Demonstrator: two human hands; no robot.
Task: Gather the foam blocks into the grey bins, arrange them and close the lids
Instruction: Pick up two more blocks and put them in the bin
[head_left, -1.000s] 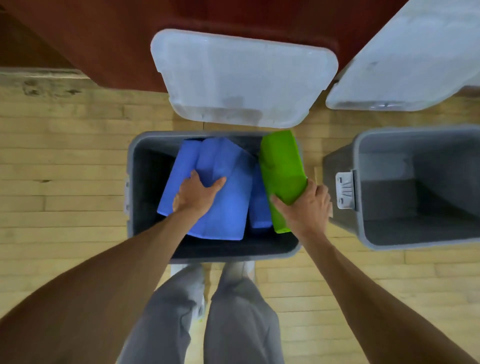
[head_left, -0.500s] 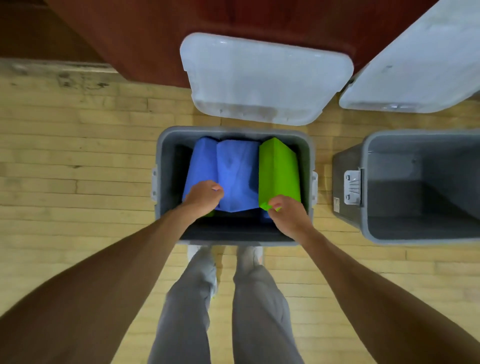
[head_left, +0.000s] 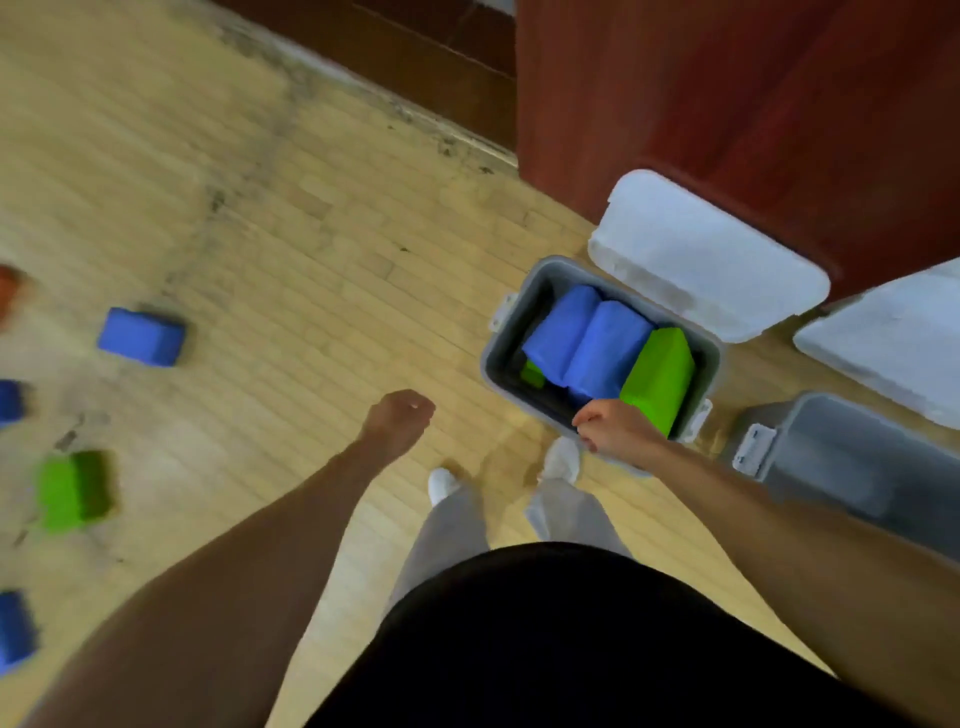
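Left of the part-filled grey bin (head_left: 488, 364), foam blocks (head_left: 141, 336) lie ungathered — left grip (head_left: 399, 423) hangs empty, right grip's (head_left: 615, 423) hold unclear.

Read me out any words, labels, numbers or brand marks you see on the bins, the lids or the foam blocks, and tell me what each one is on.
None can be read. The grey bin holding blocks, the second grey bin, the near white lid, the far-right white lid and the blue floor block show no legible lettering; motion blur would hide any small mark.
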